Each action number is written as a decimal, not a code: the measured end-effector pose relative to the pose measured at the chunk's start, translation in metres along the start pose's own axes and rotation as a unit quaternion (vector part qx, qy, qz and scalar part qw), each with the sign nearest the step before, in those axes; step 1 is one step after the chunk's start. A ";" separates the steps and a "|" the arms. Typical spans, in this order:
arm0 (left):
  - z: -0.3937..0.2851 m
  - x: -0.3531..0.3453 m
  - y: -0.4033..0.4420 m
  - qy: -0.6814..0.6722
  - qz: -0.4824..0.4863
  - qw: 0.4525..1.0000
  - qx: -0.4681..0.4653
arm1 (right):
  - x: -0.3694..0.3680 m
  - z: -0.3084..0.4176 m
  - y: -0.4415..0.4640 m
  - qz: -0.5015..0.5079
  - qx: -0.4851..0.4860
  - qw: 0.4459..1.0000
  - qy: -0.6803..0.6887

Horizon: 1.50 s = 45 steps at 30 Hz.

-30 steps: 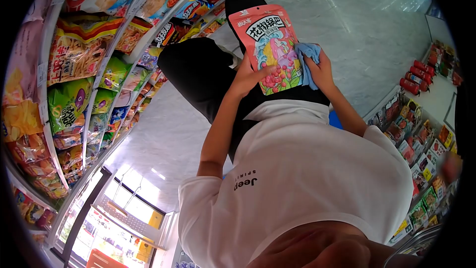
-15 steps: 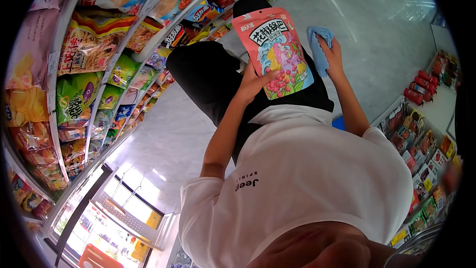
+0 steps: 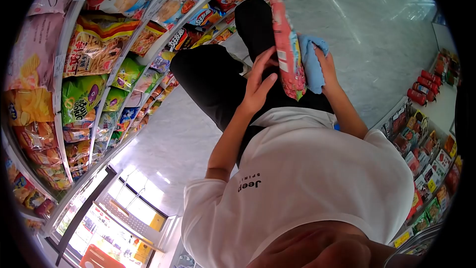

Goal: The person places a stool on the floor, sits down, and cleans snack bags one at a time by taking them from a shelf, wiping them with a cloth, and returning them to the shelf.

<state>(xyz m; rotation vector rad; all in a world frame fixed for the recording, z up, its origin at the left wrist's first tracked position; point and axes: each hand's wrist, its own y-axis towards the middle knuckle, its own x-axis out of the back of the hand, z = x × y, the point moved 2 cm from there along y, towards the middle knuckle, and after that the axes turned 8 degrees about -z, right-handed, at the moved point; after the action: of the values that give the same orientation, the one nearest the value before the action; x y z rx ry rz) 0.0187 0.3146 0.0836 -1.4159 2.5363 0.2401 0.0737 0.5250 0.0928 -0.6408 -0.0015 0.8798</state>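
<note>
A pink snack pouch stands nearly edge-on between my hands, slightly blurred, its printed front now turned toward the right. My left hand is at the pouch's left face, thumb and fingers apart, fingertips at or close to the packet; exact contact is hard to make out. In my right hand is a bunched blue cloth, which lies against or just beside the pouch's right side. Whether fingers under the cloth also grip the pouch is hidden. Both hands are above my lap, over black trousers.
Shelves of bagged snacks rise on the left, close to my knee. Grey floor extends ahead and to the right. At right are red cylinders and a rack of small packets. A bright window is at lower left.
The pouch has turned from face-up to edge-on and moved right against the cloth. My left hand has loosened from its lower edge and opened. The cloth hand has shifted slightly left and down.
</note>
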 end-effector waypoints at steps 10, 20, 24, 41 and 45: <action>0.025 0.008 0.010 0.212 -0.104 0.972 -0.019 | -0.008 -0.021 0.003 0.080 -0.220 0.959 0.157; 0.038 0.007 0.013 -0.166 -0.098 0.956 0.220 | -0.010 -0.035 -0.008 0.122 -0.260 0.920 0.268; 0.024 -0.004 0.013 -0.334 -0.101 0.893 0.283 | -0.006 -0.033 -0.002 0.146 -0.261 0.927 0.225; 0.049 -0.009 0.005 -0.173 -0.084 0.951 0.242 | 0.037 0.044 0.024 -0.094 0.135 0.939 -0.301; 0.044 -0.012 0.002 -0.125 -0.050 0.960 0.246 | -0.003 0.034 0.000 0.050 0.362 0.793 -0.486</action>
<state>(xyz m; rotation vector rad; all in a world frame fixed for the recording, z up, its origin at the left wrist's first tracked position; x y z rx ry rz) 0.0283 0.3369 0.0447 -1.2179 2.1131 -0.2066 0.0628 0.5407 0.1210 0.5898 -0.5422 1.1362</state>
